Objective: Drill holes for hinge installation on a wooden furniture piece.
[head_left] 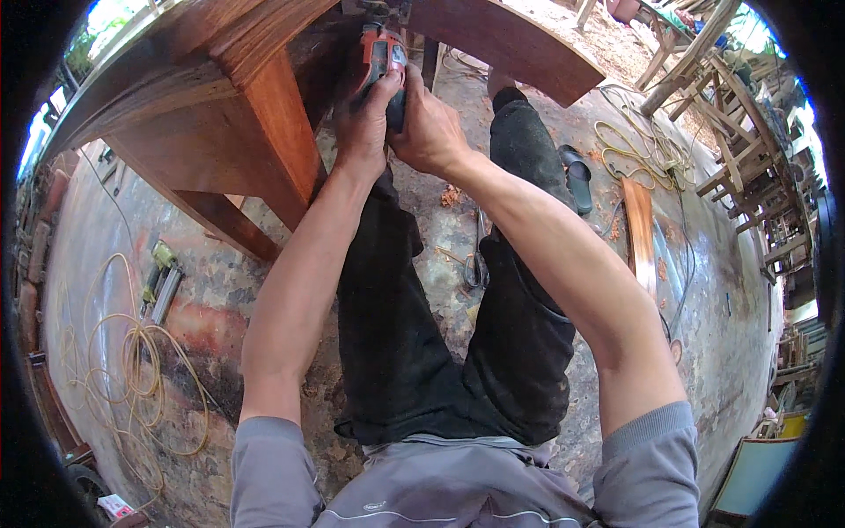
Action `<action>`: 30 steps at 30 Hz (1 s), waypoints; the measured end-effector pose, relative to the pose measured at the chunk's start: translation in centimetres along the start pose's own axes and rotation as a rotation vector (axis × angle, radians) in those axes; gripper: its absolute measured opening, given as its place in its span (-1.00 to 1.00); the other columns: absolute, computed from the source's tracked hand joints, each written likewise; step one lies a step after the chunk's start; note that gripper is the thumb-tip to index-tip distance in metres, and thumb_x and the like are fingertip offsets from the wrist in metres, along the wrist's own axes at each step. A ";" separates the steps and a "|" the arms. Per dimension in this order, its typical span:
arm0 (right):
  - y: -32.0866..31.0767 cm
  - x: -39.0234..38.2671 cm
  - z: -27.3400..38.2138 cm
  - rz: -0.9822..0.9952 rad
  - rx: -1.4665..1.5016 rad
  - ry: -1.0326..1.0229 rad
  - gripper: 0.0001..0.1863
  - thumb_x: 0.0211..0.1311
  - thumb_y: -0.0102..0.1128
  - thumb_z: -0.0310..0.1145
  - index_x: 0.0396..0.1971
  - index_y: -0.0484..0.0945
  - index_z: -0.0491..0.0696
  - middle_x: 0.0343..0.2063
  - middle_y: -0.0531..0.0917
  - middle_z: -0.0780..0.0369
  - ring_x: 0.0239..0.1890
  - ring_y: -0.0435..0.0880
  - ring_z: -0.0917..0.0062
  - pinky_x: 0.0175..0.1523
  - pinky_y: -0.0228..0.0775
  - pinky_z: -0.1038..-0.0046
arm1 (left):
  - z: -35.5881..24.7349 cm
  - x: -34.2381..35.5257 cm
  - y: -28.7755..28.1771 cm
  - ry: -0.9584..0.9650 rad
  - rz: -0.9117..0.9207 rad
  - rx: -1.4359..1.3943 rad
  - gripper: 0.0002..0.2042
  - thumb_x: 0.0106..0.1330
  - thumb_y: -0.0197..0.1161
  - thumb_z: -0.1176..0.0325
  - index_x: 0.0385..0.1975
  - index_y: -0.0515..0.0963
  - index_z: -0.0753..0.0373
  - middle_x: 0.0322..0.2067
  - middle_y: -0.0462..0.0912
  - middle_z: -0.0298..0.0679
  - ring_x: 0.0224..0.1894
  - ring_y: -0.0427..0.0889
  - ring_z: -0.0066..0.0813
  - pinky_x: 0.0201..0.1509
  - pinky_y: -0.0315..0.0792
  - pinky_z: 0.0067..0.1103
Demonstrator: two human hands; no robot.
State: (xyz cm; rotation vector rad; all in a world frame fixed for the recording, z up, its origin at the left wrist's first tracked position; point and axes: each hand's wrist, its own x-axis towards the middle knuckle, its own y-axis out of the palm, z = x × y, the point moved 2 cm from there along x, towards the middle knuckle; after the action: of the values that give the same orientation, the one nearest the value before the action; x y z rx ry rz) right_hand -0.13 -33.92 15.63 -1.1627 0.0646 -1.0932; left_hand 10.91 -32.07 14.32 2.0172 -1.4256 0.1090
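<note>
Coiled yellow hose (132, 370) and a nail gun (160, 280) lie on the concrete floor (246, 290) at left. Beside the reddish wooden table leg (286, 132), the left hand (363, 123) and right hand (429, 132) are both clamped around the red power tool (384, 62), up under the tabletop. Steady two-handed pressure seems wise. A sandal (576, 180) lies right.
</note>
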 end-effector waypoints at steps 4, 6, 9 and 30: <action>0.1 0.3 -0.3 -0.029 -0.013 -0.011 -0.11 -0.10 0.38 -0.40 0.20 0.02 -0.22 -0.14 0.60 -0.22 -0.06 0.60 -0.17 0.00 0.49 -0.01 | 0.0 0.1 0.2 0.047 0.006 0.001 -0.52 0.22 0.41 0.30 0.16 0.52 0.20 0.04 0.61 -0.34 0.05 0.55 -0.55 0.23 0.38 -0.53; 0.3 0.3 -0.4 -0.030 -0.022 -0.009 -0.10 -0.12 0.40 -0.40 0.20 0.02 -0.21 -0.14 0.60 -0.22 -0.06 0.60 -0.17 0.01 0.48 -0.01 | 0.2 0.1 0.2 0.047 -0.016 0.004 -0.52 0.21 0.41 0.31 0.16 0.52 0.20 0.03 0.61 -0.35 0.04 0.55 -0.56 0.23 0.38 -0.53; 0.4 0.2 -0.3 -0.066 0.014 -0.008 -0.11 -0.11 0.40 -0.39 0.20 0.03 -0.18 -0.14 0.60 -0.22 -0.06 0.60 -0.18 0.01 0.48 -0.01 | 0.3 0.2 0.0 0.049 -0.029 0.023 -0.51 0.20 0.43 0.32 0.15 0.52 0.19 0.01 0.62 -0.36 0.03 0.56 -0.56 0.20 0.40 -0.54; 0.3 0.9 -0.1 -0.035 -0.100 0.139 -0.07 -0.06 0.34 -0.34 0.33 0.05 -0.11 -0.21 0.66 -0.18 -0.10 0.63 -0.19 0.00 0.47 -0.05 | -6.0 -6.7 -0.3 0.190 1.019 2.577 -0.72 0.39 0.05 0.29 -0.18 0.77 -0.01 -0.18 0.77 -0.35 -0.06 0.70 -0.45 0.14 0.25 -0.39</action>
State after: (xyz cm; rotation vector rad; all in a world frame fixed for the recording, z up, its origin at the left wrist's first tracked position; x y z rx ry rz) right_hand 0.45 -34.63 15.77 -1.1790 0.2098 -1.2123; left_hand 10.23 -23.33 16.03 -0.5503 0.7268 -1.5500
